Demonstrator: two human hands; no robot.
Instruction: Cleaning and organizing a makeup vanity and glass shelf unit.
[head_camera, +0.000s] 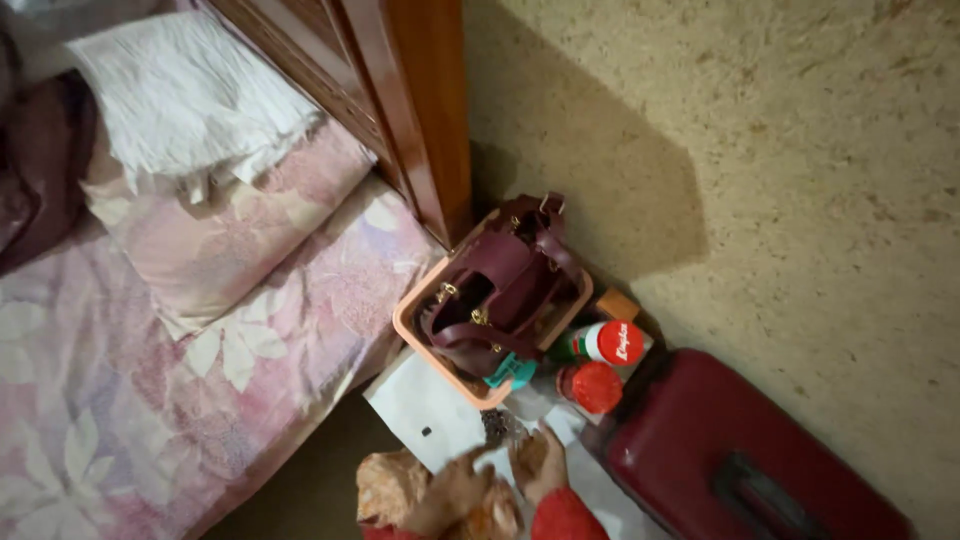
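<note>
At the bottom edge of the view, low beside the bed, the person's two hands meet over a small dark crumbly object (497, 427) lying on a white flat sheet-like surface (430, 410). The left hand (452, 492) reaches in from below with fingers stretched toward that object; the right hand (538, 462), coming out of a red sleeve (565, 518), hovers just beside it with the palm turned up. Whether either grip is clenched on anything cannot be told, since the fingers blur and overlap. A patterned orange cloth (388, 486) sits under the left wrist.

Just above the hands stands a peach-coloured plastic rectangular basket (420, 335), and a maroon leather handbag with gold clasps (495, 290) fills it, its straps spilling over the rim. A teal piece (512, 372) pokes out at the basket's near corner. Beside the basket stand two containers with red lids (600, 365), one lying toward the other. A dark red hard-shell suitcase (740, 455) lies to the right against the speckled beige wall (760, 150). To the left runs the bed with a pink floral sheet (150, 400), a pillow (220, 225) and a wooden headboard (400, 90).
</note>
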